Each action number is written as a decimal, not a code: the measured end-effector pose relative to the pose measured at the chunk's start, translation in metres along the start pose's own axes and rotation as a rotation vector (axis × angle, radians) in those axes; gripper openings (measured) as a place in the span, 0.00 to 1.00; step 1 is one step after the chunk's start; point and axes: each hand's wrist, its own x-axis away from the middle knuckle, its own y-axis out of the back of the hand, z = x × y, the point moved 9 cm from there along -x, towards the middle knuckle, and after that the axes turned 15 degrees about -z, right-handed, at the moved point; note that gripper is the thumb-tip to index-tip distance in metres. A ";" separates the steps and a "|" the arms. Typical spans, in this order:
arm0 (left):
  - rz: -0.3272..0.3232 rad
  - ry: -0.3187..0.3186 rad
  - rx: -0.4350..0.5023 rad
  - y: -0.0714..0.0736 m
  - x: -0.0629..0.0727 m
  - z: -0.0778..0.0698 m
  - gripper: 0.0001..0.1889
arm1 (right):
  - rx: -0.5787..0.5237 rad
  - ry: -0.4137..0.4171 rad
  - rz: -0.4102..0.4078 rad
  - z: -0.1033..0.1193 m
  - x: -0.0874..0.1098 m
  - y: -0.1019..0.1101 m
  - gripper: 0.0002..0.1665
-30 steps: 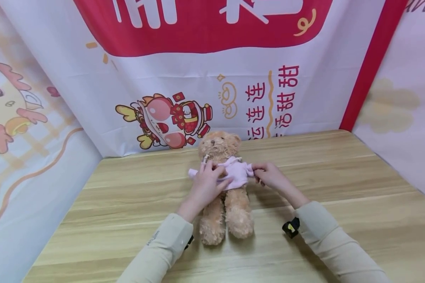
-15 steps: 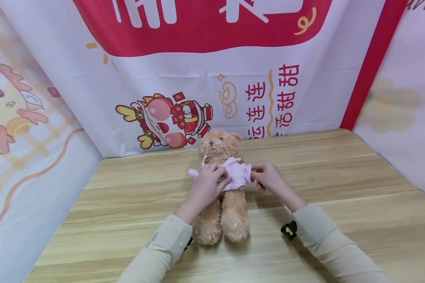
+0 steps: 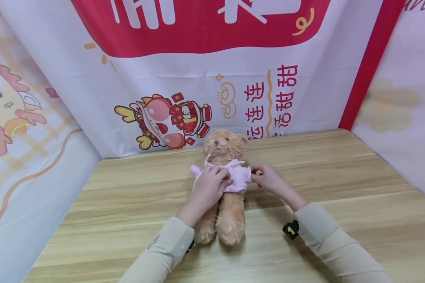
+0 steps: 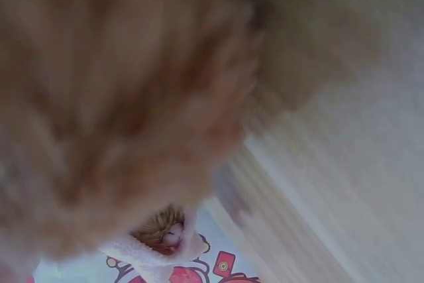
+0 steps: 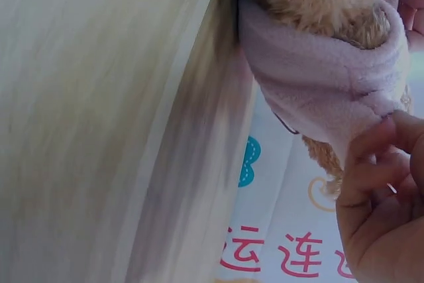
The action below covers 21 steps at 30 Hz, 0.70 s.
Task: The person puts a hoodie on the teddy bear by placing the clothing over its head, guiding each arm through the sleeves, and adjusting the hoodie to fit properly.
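Note:
A light-brown teddy bear lies on its back on the table, dressed in a small pale pink sweatshirt with light cords at the neck. My left hand lies over the bear's front with curled fingers and pinches the sweatshirt. It covers part of the bear's chest. At the right side, my right hand pinches the sleeve end between thumb and fingers. The right wrist view shows this right hand gripping the fleece cloth. Blurred fur fills much of the left wrist view.
The wood-grain table runs out to both sides of the bear. Close behind the bear's head hangs a white and red printed cloth. A printed panel stands to the left and another panel to the right.
The bear has turned: its feet have swung left while its head has shifted slightly right. My left fingers have drawn in from a looser spread. The right hand stays at the sleeve.

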 end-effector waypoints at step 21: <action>0.149 0.116 -0.144 -0.004 -0.001 -0.003 0.21 | -0.037 -0.110 -0.079 0.005 -0.006 0.003 0.10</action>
